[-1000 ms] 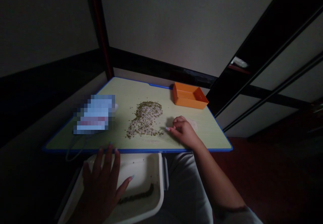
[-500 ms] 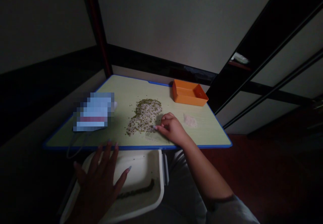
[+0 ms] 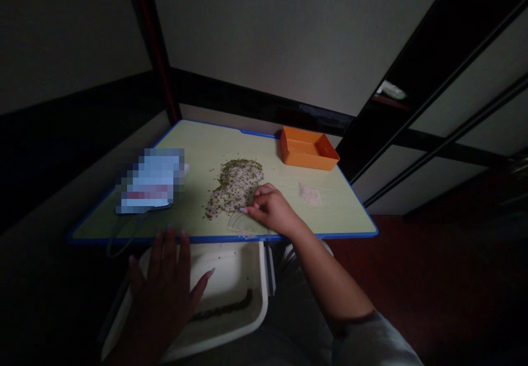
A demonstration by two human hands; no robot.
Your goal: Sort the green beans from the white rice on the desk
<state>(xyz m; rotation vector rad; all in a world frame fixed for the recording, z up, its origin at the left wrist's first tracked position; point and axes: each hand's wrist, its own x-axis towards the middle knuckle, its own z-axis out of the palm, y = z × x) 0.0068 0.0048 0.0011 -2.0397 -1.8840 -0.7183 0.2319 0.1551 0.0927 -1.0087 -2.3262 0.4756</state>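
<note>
On the pale green tabletop (image 3: 214,140) lies a spread pile of small green beans mixed with pale grains, perhaps rice (image 3: 237,182). At the pile's lower right edge, my right hand (image 3: 272,206) rests with curled fingers and thumb pointing left; whatever is in the fingers is hidden. Some pale grains (image 3: 247,235) lie by the front edge below it. My left hand (image 3: 165,283) is spread flat, fingers apart, above a white plastic bin (image 3: 263,305) below the table edge. A line of dark green beans (image 3: 225,314) lies in the bin.
An orange open box (image 3: 309,158) stands at the back right of the table. In front of it sits a small heap of pale grains (image 3: 310,194). A blurred-out device (image 3: 152,179) with a cable occupies the left side. Walls rise behind the table.
My right hand has moved slightly left and toward the front edge, and pale grains now show near that edge. My left hand stays spread over the bin.
</note>
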